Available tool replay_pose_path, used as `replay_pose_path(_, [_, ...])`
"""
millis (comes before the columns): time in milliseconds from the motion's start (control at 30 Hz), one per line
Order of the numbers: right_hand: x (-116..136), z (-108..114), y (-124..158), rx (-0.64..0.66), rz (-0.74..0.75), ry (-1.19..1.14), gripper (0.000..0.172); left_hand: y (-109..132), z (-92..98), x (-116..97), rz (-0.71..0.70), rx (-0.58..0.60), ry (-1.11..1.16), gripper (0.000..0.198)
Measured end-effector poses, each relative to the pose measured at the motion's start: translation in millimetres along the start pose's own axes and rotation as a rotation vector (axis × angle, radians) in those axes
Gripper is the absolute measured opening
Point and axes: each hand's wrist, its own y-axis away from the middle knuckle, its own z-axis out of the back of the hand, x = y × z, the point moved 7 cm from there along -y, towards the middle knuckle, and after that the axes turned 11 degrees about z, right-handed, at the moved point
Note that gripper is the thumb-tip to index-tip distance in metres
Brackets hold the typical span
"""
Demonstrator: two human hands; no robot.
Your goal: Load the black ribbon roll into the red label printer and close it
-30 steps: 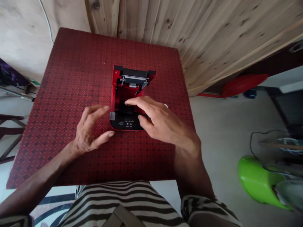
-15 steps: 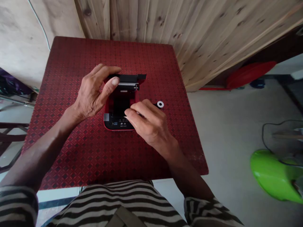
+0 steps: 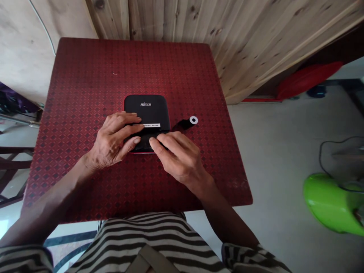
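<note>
Downward head view over table [image 3: 153,72], perhaps near

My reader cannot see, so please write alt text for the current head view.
A left hand rests on a black-topped device, with the right hand at its front. The device sits on a red patterned table; a white-ended item lies to the right.
</note>
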Motion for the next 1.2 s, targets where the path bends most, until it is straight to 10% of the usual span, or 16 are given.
replay_pose_path(400, [-6,5,5,-0.067,-0.146,-0.203,0.034,7,-2.7,-5,-0.018,0.025,0.022,0.063])
replay_pose_path(700, [-26,-9,55,-0.382,-0.666,-0.307,0.020,52,11.9,-9,0.091,-0.236,-0.178,0.055])
replay_pose_path(1200, [-24,-37,63,-0.312,-0.585,-0.417,0.042,59,5.8,-8,0.048,-0.242,-0.241,0.063])
